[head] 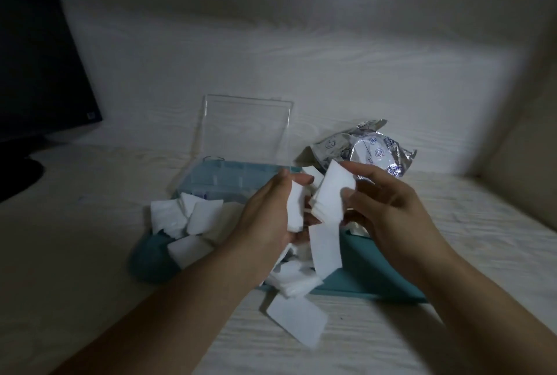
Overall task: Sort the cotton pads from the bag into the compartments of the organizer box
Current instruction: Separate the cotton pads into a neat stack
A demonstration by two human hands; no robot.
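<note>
Your left hand (268,211) holds a folded white cotton pad (295,208), thumb on top and fingers curled under it. Your right hand (388,208) pinches a small stack of pads (330,196) between thumb and fingertips, stack tilted, just right of the left hand's pad. Both hands hover over the organizer box (376,272), close together, nearly touching.

Box is teal, sits on the bed (90,254) under and beyond your hands. Its clear lid (245,130) stands open, upright, past your left hand. Back compartments (238,175) just beyond your left thumb look pale blue; what's in them, can't tell.

Loose pads everywhere: a heap (184,214) spills over the box's left part, left of your left hand. More pads pile up (294,278) below and between your wrists, at the box's near edge. One long pad (325,249) hangs directly under your hands, tilted. One flat pad (297,319) lies on the bed outside the box, nearer to you than both hands.

Crinkled silver bag (370,151) lies beyond your right hand, just behind the box's right back corner, open end toward the box.

Dark screen (39,58) stands far left of your left hand, well apart. Picture is dim and slightly blurred.
</note>
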